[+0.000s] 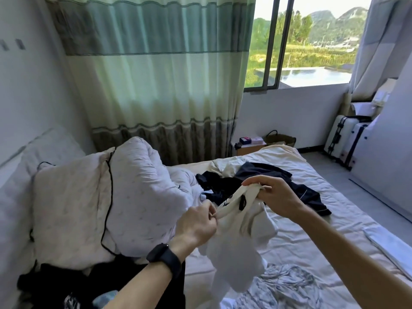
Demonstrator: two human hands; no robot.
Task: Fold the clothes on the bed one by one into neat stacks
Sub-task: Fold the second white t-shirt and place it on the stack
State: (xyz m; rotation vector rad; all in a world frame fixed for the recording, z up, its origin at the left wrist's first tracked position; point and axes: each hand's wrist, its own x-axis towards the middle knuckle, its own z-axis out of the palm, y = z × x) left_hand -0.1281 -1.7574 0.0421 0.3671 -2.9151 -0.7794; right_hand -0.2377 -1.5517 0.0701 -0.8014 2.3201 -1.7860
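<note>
Sunlit bedroom, green hills outside.
A green-banded pleated curtain (156, 74) hangs left of the dark-framed sliding window (312, 45); two white hard-shell suitcases (335, 136) stand on the grey floor (323, 162).

Plain white garment (240, 226) marked by small black label (242, 202). Thin pale piping seen on navy garment (278, 175). Grey-and-white mottling shown on crumpled cloth (287, 284). White duvet (89, 197) outlined by black cord (110, 186). Teal, pale-green and grey-brown bands, wavy-edged, carried by curtain (156, 63). Black wristband (166, 258); cream bed sheet (312, 241); white suitcase (333, 132) trimmed in black.

Daylight pours in through the far-right window (312, 41), bright and slightly blown out. My view bends at the edges, and everything looks soft.
</note>
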